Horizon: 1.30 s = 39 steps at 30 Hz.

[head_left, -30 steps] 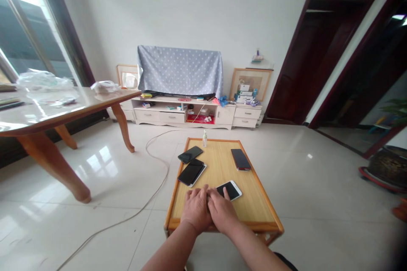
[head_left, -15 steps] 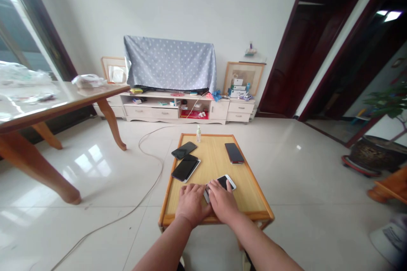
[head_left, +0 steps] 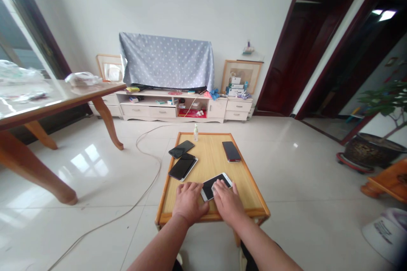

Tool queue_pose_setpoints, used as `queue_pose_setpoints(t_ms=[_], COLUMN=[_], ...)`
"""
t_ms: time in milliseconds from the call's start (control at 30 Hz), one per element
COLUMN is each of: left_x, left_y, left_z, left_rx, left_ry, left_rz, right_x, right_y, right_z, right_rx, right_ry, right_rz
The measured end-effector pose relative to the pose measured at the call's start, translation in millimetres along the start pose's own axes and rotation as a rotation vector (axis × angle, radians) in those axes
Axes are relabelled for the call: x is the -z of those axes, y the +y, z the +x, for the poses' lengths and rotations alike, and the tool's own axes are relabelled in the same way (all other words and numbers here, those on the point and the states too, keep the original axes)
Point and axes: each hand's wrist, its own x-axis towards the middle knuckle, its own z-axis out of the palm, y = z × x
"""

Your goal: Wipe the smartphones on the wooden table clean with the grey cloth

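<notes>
A low bamboo tray table (head_left: 210,152) with an orange wooden rim lies in front of me. My right hand (head_left: 227,202) rests palm-down on a white-framed smartphone (head_left: 213,187), its fingers covering the phone's lower right part. Just left of that phone, my left hand (head_left: 190,203) lies flat on the bamboo, holding nothing. Farther up the tray are a black smartphone (head_left: 181,149), a black phone with a white edge (head_left: 182,168) and a dark phone in a red case (head_left: 231,151). A small pump bottle (head_left: 196,132) stands at the far rim.
A pale cable (head_left: 149,165) curves over the tiled floor left of the tray. A wooden table (head_left: 60,97) with glossy top stands at left. A white cabinet (head_left: 165,110) lines the far wall. A potted plant (head_left: 380,101) stands at right, near a dark doorway (head_left: 318,63).
The white-framed phone has slid left and turned under my right hand, and more of its screen now shows. My view has also drifted slightly, with the room shifting left.
</notes>
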Motion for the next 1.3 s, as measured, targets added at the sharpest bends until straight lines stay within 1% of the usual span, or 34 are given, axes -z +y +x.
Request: queue_pose_setpoints(t_ms=[67,100,133,233,267,300,333,433,500,600,733,900,967,1133,1233,1300], left_x=[-0.3,-0.6,-1.1,-2.3,-2.3,-2.0,-1.5,0.3,0.3,-2.7,-7.7,-4.7,-1.8,0.9,-0.9,-2.4], left_y=[0.3,0.2,0.0,-0.6,-0.6,-0.4,0.0,1.6,1.9,0.1,-3.7,-2.8,-0.9,2.1,1.3,0.1], left_z=[0.1,0.2,0.3,0.3,0.2,0.1,-0.1,-0.5,-0.4,0.0,-0.8,-4.8,-7.0,-11.6,-11.6,-11.0], left_rx=[0.001,0.000,-0.004,-0.014,-0.016,-0.018,-0.017,-0.008,0.003,0.031,0.045,0.045,0.022,-0.129,-0.162,-0.170], left_ry=[-0.006,-0.004,0.001,0.019,0.021,0.021,0.018,0.002,-0.004,0.013,0.062,0.109,0.102,0.037,0.006,0.001], left_rz=[0.010,0.012,0.011,0.002,0.001,0.002,0.005,0.012,0.009,0.014,0.047,0.115,0.136,0.121,0.109,0.104], right_x=[4.1,4.7,4.5,1.9,2.0,2.9,4.7,11.2,12.6,7.9,1.0,6.9,10.1,8.3,2.4,0.4], right_y=[3.4,3.0,0.9,-8.7,-10.1,-9.5,-6.7,9.8,19.7,23.2,13.6,3.9,2.2,-3.6,-9.0,-11.5], right_z=[5.0,5.6,4.7,-3.3,-5.3,-5.9,-5.1,2.8,6.4,3.1,-9.0,-17.1,-18.6,-24.4,-26.1,-21.5], right_rx=[-0.137,-0.160,-0.136,0.089,0.143,0.156,0.127,-0.064,-0.135,-0.110,-0.087,-0.092,-0.091,-0.117,-0.052,0.012], right_ry=[0.040,0.045,0.034,-0.037,-0.055,-0.059,-0.049,0.032,0.071,0.074,0.060,0.004,-0.017,-0.009,-0.016,-0.030], right_rz=[-0.036,-0.037,-0.022,0.073,0.097,0.108,0.105,0.044,0.004,-0.024,-0.029,-0.016,-0.011,-0.013,0.002,0.012])
